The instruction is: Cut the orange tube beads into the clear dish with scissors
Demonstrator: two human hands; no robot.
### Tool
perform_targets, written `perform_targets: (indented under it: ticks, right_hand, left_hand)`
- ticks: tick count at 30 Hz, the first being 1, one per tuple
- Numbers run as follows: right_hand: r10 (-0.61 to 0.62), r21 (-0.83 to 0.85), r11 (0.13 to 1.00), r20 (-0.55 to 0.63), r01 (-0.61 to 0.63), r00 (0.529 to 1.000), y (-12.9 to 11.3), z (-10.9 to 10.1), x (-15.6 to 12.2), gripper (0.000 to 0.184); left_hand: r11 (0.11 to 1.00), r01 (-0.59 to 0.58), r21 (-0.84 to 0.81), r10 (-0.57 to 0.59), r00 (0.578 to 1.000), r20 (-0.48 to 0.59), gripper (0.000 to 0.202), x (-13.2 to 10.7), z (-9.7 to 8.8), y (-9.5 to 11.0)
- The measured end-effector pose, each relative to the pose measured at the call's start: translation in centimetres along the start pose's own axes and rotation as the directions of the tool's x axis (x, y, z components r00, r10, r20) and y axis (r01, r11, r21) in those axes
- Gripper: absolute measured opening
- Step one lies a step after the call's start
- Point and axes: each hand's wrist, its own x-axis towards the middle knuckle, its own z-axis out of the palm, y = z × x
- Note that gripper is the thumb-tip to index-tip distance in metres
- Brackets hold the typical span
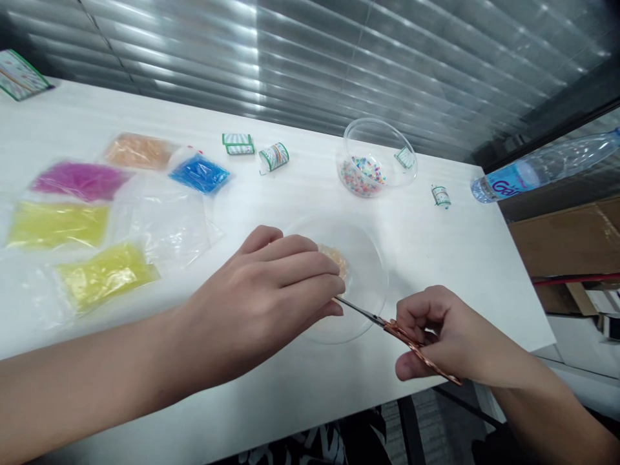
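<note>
My right hand (436, 336) grips a pair of scissors (404, 337) with copper-coloured handles, the blades nearly together and pointing left. Their tips reach the fingertips of my left hand (276, 278), which is closed in a pinch. Whatever sits in that pinch is hidden behind the fingers. Both hands are over or beside a clear round plastic bowl (371, 278). In it, partly covered by my left hand, lie pale orange beads (335, 258).
On the left lie bags of yellow (58, 224), purple (81, 181), orange (139, 151) and blue beads (199, 173). A second bowl (404, 145) with multicoloured beads stands behind. Small green-edged wrappers (274, 157) are scattered about. A water bottle (542, 166) is at the right edge.
</note>
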Motion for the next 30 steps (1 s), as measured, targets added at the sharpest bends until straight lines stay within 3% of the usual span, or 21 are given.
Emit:
perform_targets:
  ticks: [11, 13, 15, 16, 17, 19, 21, 23, 25, 27, 30]
  right_hand:
    - [-0.036, -0.028, 0.999, 0.032, 0.037, 0.999, -0.6, -0.4, 0.4, 0.048]
    - [-0.036, -0.108, 0.994, -0.021, 0.034, 0.999, -0.7, -0.7, 0.1, 0.051]
    - [-0.094, -0.312, 0.948, -0.098, 0.059, 0.991, -1.2, -1.2, -0.7, 0.049]
    - [-0.156, -0.463, 0.883, -0.131, 0.079, 0.979, -1.5, -1.6, -1.1, 0.045]
    - [-0.247, -0.652, 0.752, -0.135, 0.102, 0.959, -2.0, -1.9, -1.6, 0.038]
    - [-0.438, -0.918, 0.386, -0.096, 0.090, 0.894, -3.1, -2.6, -2.5, 0.018]
    - [-0.573, -0.993, 0.097, -0.006, 0.060, 0.819, -4.5, -2.9, -3.0, 0.009]
    - [-0.642, -0.995, -0.094, 0.082, 0.028, 0.762, -5.9, -2.7, -3.0, 0.009]
    - [-0.628, -0.975, -0.224, 0.154, 0.012, 0.763, -7.3, -2.0, -2.8, 0.014]
    - [-0.534, -0.956, -0.291, 0.201, 0.045, 0.821, -8.5, -1.1, -2.4, 0.018]
    - [-0.349, -0.944, -0.324, 0.186, 0.068, 0.918, -9.8, 0.1, -1.9, 0.025]
  left_hand:
    - [1.000, 0.013, 0.004, -0.013, 1.000, -0.008, 0.005, 0.3, 0.0, -0.7]
    - [0.999, 0.014, 0.031, -0.014, 1.000, -0.005, 0.006, 0.3, -0.1, -0.7]
    - [0.998, 0.009, 0.062, -0.008, 1.000, -0.017, 0.009, 0.2, -0.2, -0.8]
    - [0.997, 0.009, 0.078, -0.007, 1.000, -0.022, 0.011, 0.2, -0.3, -0.9]
    - [0.996, 0.010, 0.092, -0.008, 1.000, -0.023, 0.012, 0.1, -0.2, -1.0]
    - [0.991, 0.026, 0.129, -0.026, 1.000, -0.001, 0.015, 0.1, -0.2, -1.0]
    - [0.985, 0.046, 0.167, -0.050, 0.998, 0.024, 0.017, 0.1, 0.0, -1.1]
    - [0.979, 0.055, 0.195, -0.064, 0.997, 0.039, 0.018, 0.2, 0.2, -1.1]
    - [0.977, 0.056, 0.203, -0.065, 0.997, 0.038, 0.019, 0.2, 0.3, -1.2]
    - [0.978, 0.058, 0.199, -0.067, 0.997, 0.038, 0.019, 0.2, 0.4, -1.2]
    - [0.980, 0.064, 0.189, -0.073, 0.996, 0.041, 0.018, 0.2, 0.3, -1.2]
